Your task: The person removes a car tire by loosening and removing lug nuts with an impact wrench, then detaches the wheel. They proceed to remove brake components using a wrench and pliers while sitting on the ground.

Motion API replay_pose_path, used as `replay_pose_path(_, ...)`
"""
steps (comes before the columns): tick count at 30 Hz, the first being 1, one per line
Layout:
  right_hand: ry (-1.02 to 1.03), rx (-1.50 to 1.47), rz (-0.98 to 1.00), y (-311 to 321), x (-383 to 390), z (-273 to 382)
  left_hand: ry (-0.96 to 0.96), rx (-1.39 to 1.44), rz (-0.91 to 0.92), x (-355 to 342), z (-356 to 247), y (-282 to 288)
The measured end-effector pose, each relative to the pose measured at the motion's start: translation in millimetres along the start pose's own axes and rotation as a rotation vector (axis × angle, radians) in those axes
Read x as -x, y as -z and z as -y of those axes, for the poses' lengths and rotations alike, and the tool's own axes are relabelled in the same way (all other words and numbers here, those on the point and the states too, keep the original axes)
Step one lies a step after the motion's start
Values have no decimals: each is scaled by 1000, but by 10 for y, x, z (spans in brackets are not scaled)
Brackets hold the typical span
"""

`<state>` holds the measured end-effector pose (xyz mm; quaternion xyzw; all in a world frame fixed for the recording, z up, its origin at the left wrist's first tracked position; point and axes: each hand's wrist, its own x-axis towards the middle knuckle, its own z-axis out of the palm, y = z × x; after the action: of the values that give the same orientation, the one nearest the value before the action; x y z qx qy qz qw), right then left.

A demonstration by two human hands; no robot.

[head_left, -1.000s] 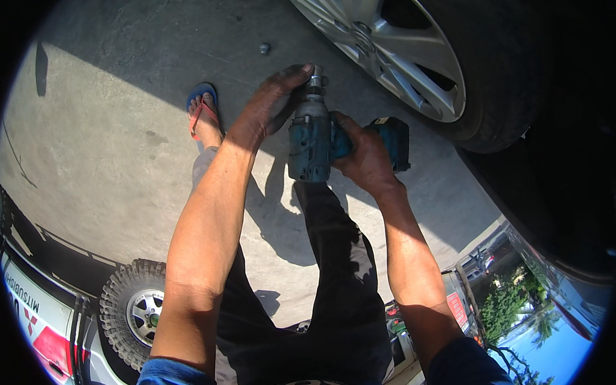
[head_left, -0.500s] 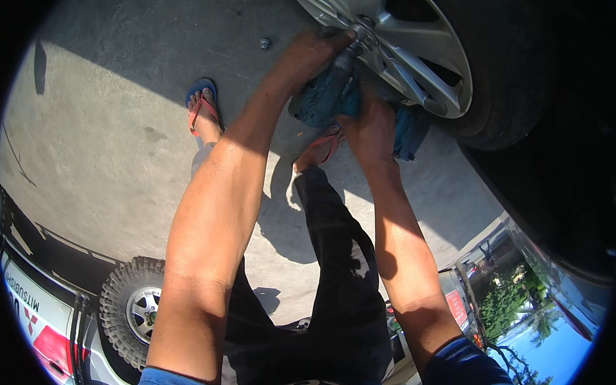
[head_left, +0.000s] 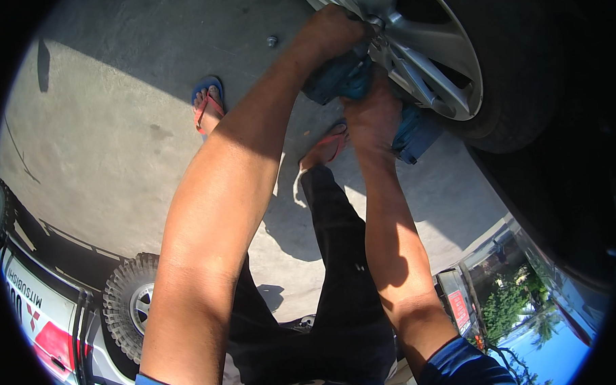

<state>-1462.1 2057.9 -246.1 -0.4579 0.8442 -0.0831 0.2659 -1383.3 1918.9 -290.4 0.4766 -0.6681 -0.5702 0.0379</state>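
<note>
Hard sun meeting deep shade

Strong sunlight is washing over the concrete floor (head_left: 103, 152) below and left of the alloy wheel (head_left: 418, 31), while a sharp-edged shadow is dimming the ground beside it. Sun is brightening the middle of both forearms (head_left: 217, 202); shade is darkening them nearer the wheel. Right of the wheel, the tyre (head_left: 514, 83) is sinking toward black. Slight blur is softening the power tool (head_left: 341, 76) and right grip (head_left: 373, 115) beside the wheel. Fisheye distortion is bending straight edges farthest from it.
</note>
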Motion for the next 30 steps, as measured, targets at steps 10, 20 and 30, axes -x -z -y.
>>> replay_pose_path(10,94,-194,-35,-118,-182,-103,179,-7,-62,29,-161,26)
replay_pose_path(20,97,-156,-44,-128,-65,-86,149,98,-16,-11,-70,-9)
replay_pose_path(30,125,17,130,-163,205,-253,146,398,-141,188,252,-200)
